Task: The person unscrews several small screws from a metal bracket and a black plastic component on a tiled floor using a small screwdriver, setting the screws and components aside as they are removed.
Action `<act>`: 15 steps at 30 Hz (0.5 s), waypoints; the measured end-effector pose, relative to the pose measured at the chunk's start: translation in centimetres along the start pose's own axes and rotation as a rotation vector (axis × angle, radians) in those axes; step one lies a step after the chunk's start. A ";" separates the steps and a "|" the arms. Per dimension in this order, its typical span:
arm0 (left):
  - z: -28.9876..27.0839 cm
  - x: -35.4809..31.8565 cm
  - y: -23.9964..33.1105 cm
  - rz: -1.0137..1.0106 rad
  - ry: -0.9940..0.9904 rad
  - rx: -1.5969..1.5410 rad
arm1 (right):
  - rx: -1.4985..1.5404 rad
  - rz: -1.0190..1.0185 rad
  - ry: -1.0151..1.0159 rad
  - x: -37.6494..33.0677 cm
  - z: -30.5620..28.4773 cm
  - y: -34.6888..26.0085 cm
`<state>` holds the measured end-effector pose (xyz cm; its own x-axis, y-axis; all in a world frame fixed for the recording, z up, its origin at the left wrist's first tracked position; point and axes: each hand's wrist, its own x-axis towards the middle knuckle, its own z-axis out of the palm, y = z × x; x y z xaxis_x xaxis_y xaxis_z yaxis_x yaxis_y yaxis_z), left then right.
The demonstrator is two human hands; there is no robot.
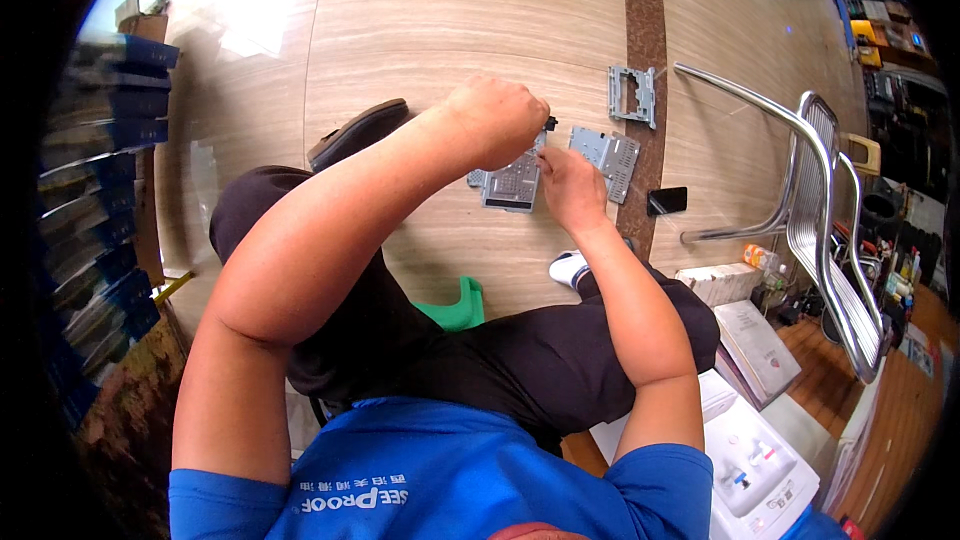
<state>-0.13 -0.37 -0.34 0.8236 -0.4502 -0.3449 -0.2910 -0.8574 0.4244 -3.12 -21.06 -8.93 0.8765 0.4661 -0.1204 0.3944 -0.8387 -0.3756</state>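
Note:
A grey metal part with a perforated face and a dark slot [512, 185] lies on the tiled floor in front of me. Over its far edge, my left hand [495, 122] is closed in a fist, and its grip is hidden from view. A small black piece [551, 124] shows beside the knuckles. At the metal part's right edge, my right hand [574, 188] has thumb and finger pinched together; anything between them is too small to name. Just right of this hand lies a second grey metal plate with holes [620, 168].
A grey metal frame [632, 96] and a black phone [667, 201] lie farther right. Beyond them stands a chrome-legged chair [815, 180]. A green stool [458, 308] is under me. Stacked blue packages [110, 160] line the left; a white plastic unit [755, 460] stands at lower right.

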 end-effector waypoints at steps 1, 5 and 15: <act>-0.1 0.0 0.0 0.004 -0.002 0.003 | 0.011 0.003 -0.022 0.0 -0.1 0.0; -0.1 0.1 0.1 0.014 -0.007 0.009 | 0.123 -0.039 0.007 -0.1 0.0 0.1; -0.4 -0.1 0.4 -0.008 -0.023 0.012 | -0.021 0.088 -0.147 0.3 -1.0 -0.4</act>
<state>-0.13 -0.57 0.14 0.8146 -0.4490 -0.3672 -0.2907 -0.8639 0.4114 -2.77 -20.83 -7.90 0.8586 0.4257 -0.2856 0.3252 -0.8830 -0.3385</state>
